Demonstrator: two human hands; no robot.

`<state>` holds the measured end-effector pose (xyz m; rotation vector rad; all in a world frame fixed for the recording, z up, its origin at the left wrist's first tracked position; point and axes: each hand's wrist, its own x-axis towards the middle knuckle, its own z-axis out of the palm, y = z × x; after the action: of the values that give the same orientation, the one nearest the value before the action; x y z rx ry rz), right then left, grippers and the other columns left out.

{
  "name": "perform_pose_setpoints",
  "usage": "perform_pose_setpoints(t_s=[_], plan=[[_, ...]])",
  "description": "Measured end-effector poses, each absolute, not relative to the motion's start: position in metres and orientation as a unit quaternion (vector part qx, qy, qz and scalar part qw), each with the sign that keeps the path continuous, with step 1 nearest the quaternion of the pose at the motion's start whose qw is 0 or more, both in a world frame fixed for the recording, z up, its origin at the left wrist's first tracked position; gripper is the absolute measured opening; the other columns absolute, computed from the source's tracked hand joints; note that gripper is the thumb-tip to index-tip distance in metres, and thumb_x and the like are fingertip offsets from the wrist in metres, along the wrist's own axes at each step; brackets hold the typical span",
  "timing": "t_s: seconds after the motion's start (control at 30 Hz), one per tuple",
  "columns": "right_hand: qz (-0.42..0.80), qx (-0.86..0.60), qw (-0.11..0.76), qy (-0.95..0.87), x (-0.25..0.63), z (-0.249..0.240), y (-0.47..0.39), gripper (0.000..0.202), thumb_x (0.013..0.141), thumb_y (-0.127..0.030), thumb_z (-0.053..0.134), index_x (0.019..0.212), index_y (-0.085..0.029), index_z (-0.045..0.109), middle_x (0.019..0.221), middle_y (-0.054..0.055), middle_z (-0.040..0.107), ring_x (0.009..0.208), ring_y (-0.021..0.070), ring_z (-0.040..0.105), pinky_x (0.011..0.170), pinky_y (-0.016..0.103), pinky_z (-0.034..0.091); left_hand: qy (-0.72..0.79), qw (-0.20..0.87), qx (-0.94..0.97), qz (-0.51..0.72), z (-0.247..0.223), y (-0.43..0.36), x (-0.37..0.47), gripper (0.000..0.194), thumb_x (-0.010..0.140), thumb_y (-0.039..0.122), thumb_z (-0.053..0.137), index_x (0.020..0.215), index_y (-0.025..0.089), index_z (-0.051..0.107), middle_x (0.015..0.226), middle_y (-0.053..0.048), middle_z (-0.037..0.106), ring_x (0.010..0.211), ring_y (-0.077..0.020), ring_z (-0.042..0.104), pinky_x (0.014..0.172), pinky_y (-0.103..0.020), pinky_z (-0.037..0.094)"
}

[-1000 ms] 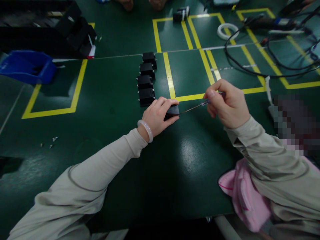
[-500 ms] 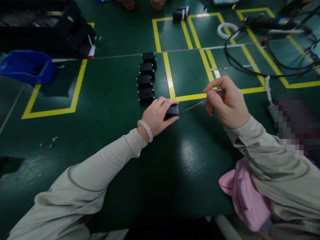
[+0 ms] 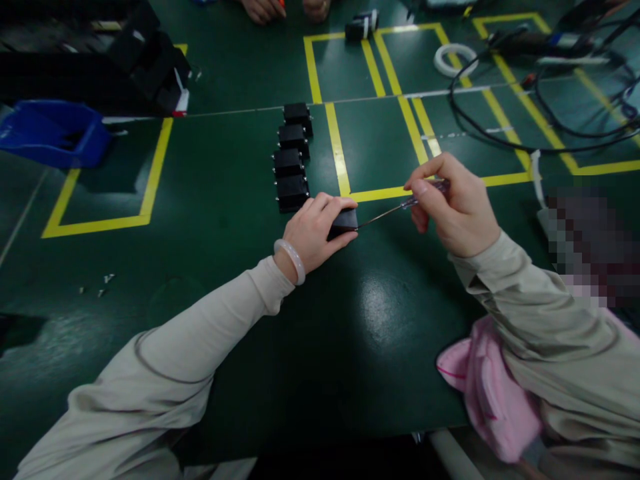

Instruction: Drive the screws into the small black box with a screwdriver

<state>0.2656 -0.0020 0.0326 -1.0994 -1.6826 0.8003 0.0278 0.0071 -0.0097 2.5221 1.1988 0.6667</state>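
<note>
Nearest the wearer, pink cloth (image 3: pixel 500 393) lies at the table's (image 3: pixel 300 373) edge, under the right forearm. Beyond it, the left hand (image 3: pixel 314 230) has its fingers closed around a black block (image 3: pixel 345 220) on the table. The right hand (image 3: pixel 455 200) pinches a screwdriver (image 3: pixel 407 203) between its fingers, the tip meeting the block's right end. Loose screws (image 3: pixel 106 279) lie off to the left. Farther on stand four black blocks (image 3: pixel 293 157) in a row, then a white ring (image 3: pixel 456 61).

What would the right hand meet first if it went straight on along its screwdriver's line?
Probably the black block in the left hand; the screwdriver points at its edge, though actual contact is unclear.
</note>
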Motion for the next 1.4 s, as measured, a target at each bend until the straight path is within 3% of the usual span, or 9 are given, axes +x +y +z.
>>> perform_pose_setpoints(t_s=[0.13, 0.33, 0.5, 0.73, 0.93, 1.17, 1.4], plan=[[0.336, -0.448, 0.470, -0.682, 0.2670, 0.0301, -0.0015, 0.034, 0.094, -0.057, 0.060, 0.081, -0.025, 0.054, 0.043, -0.009, 0.038, 0.032, 0.0074, 0.039, 0.032, 0.026, 0.028, 0.411, 0.133, 0.871, 0.232, -0.0098, 0.0073, 0.0273, 0.040, 0.092, 0.031, 0.068, 0.128, 0.018, 0.055, 0.122, -0.010, 0.062, 0.112, -0.0263, 0.059, 0.099, -0.043, 0.050], [0.331, -0.445, 0.466, -0.689, 0.2662, 0.0318, -0.0014, 0.030, 0.094, -0.054, 0.062, 0.088, -0.025, 0.055, 0.048, -0.008, 0.046, 0.037, 0.0085, 0.046, 0.036, 0.026, 0.033, 0.411, 0.137, 0.870, 0.234, -0.0104, 0.0076, 0.0272, 0.041, 0.092, 0.032, 0.068, 0.128, 0.018, 0.055, 0.122, -0.010, 0.062, 0.112, -0.0266, 0.059, 0.099, -0.044, 0.050], [0.340, -0.450, 0.461, -0.686, 0.2685, 0.0284, -0.0013, 0.034, 0.096, -0.055, 0.059, 0.081, -0.025, 0.054, 0.044, -0.009, 0.035, 0.032, 0.0069, 0.037, 0.032, 0.026, 0.028, 0.412, 0.134, 0.871, 0.233, -0.0100, 0.0071, 0.0277, 0.040, 0.092, 0.031, 0.068, 0.129, 0.018, 0.055, 0.122, -0.010, 0.062, 0.112, -0.0261, 0.060, 0.098, -0.043, 0.050], [0.333, -0.449, 0.470, -0.683, 0.2652, 0.0320, -0.0017, 0.032, 0.092, -0.056, 0.064, 0.089, -0.026, 0.052, 0.049, -0.008, 0.048, 0.037, 0.0084, 0.045, 0.035, 0.026, 0.032, 0.414, 0.133, 0.870, 0.230, -0.0091, 0.0070, 0.0280, 0.041, 0.092, 0.031, 0.069, 0.128, 0.019, 0.055, 0.121, -0.010, 0.062, 0.112, -0.0262, 0.060, 0.099, -0.043, 0.050], [0.331, -0.451, 0.469, -0.683, 0.2672, 0.0291, -0.0003, 0.035, 0.093, -0.057, 0.062, 0.082, -0.025, 0.052, 0.043, -0.011, 0.037, 0.030, 0.0077, 0.040, 0.031, 0.026, 0.027, 0.415, 0.137, 0.870, 0.229, -0.0080, 0.0064, 0.0282, 0.041, 0.092, 0.031, 0.068, 0.128, 0.018, 0.056, 0.122, -0.010, 0.062, 0.112, -0.0267, 0.060, 0.099, -0.044, 0.050], [0.333, -0.450, 0.471, -0.682, 0.2655, 0.0315, -0.0013, 0.032, 0.092, -0.054, 0.065, 0.087, -0.026, 0.051, 0.049, -0.009, 0.047, 0.036, 0.0087, 0.045, 0.035, 0.027, 0.032, 0.414, 0.140, 0.870, 0.229, -0.0086, 0.0065, 0.0279, 0.041, 0.092, 0.031, 0.068, 0.129, 0.018, 0.056, 0.121, -0.011, 0.061, 0.111, -0.0268, 0.059, 0.099, -0.044, 0.050], [0.338, -0.447, 0.476, -0.678, 0.2668, 0.0287, -0.0004, 0.036, 0.092, -0.058, 0.063, 0.081, -0.026, 0.051, 0.041, -0.010, 0.037, 0.030, 0.0081, 0.037, 0.030, 0.027, 0.026, 0.412, 0.139, 0.871, 0.230, -0.0092, 0.0066, 0.0275, 0.042, 0.092, 0.031, 0.069, 0.129, 0.018, 0.055, 0.122, -0.010, 0.061, 0.112, -0.0262, 0.060, 0.099, -0.044, 0.051]])
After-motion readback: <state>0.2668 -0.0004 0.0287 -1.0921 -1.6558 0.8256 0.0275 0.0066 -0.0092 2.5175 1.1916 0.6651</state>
